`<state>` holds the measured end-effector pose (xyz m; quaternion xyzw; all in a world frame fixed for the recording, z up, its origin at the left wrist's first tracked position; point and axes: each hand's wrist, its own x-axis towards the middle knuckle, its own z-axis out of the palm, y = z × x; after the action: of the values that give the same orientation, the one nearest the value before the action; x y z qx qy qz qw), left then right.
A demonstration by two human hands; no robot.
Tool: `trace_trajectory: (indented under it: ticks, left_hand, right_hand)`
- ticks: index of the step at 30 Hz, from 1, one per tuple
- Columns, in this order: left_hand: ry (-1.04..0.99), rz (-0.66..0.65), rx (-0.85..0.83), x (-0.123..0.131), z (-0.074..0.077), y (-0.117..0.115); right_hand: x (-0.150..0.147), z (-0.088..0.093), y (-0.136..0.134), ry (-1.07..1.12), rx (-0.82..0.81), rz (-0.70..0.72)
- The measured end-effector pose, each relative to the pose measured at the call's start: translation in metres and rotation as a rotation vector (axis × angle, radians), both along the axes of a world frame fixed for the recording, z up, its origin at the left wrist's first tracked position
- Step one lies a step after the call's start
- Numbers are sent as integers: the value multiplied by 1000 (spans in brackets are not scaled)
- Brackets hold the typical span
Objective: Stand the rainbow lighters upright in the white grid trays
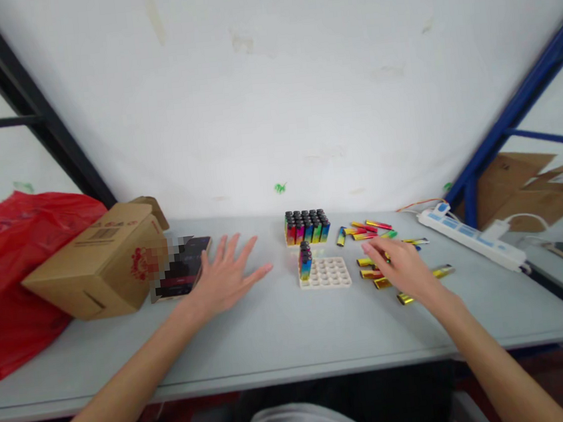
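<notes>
My left hand (223, 277) is open, fingers spread, over the table beside a dark flat device (186, 264), holding nothing. My right hand (400, 262) is closed, its fingers curled down among loose shiny lighters (383, 283) in yellow, red and blue. Whatever lies between those fingertips is hidden. Left of this hand is a white tray (331, 273) with round holes. A few colourful lighters (306, 262) with black tops stand upright at its left edge, and the other holes show bare. Behind it, a block of upright lighters (307, 228) fills another tray.
A cardboard box (100, 263) and a red plastic bag (12, 279) occupy the left side. At the right lies a white power strip (473, 238) with a plug and cables. More loose lighters (364, 229) lie behind my right hand. A white wall (270, 105) closes the back.
</notes>
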<state>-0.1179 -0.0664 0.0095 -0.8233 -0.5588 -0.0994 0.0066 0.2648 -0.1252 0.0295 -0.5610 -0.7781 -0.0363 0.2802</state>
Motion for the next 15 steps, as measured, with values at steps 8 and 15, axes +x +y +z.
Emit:
trace_trajectory:
  ticks: [8, 15]
  left_hand:
    - [11, 73, 96, -6, -9, -4]
    - [-98, -371, -56, 21, -8, 2]
  right_hand:
    - [61, -20, -31, -163, -130, 101]
    - [60, -34, -22, -262, -94, 128]
